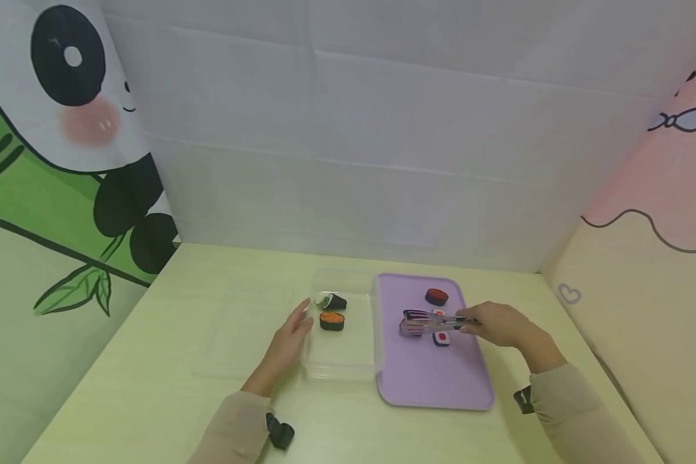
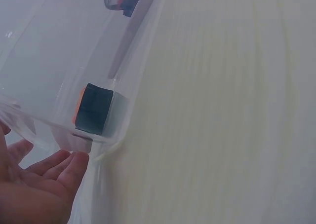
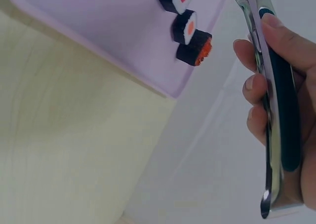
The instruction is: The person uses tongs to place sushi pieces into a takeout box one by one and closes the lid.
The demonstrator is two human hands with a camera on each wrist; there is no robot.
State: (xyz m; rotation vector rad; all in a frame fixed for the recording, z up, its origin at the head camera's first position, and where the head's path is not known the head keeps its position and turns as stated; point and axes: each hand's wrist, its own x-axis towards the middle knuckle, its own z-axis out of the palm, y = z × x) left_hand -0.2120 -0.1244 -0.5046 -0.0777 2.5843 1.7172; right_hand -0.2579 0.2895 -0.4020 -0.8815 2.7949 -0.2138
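My right hand (image 1: 495, 324) grips metal serving tongs (image 3: 281, 105) with dark handle grips, its thumb on one arm and fingers wrapped round the other. The tongs reach left across a purple tray (image 1: 435, 386), their tips over a dark toy sushi piece that they partly hide. Rice rolls with red and orange centres (image 1: 441, 338) and a red-topped sushi piece (image 1: 437, 296) lie near the tongs. At the left wall of a clear plastic box (image 1: 348, 370), my left hand (image 1: 287, 345) rests its fingertips. Inside the box are an orange-topped sushi piece (image 1: 332, 321) and a dark-wrapped hand roll (image 1: 333, 301).
A clear, flat lid (image 1: 243, 335) lies on the pale yellow table (image 1: 151, 393) left of the box. The tray stands right against the box's right side. White cloth (image 1: 354, 206) hangs behind the table, with cartoon-printed cloth at both sides.
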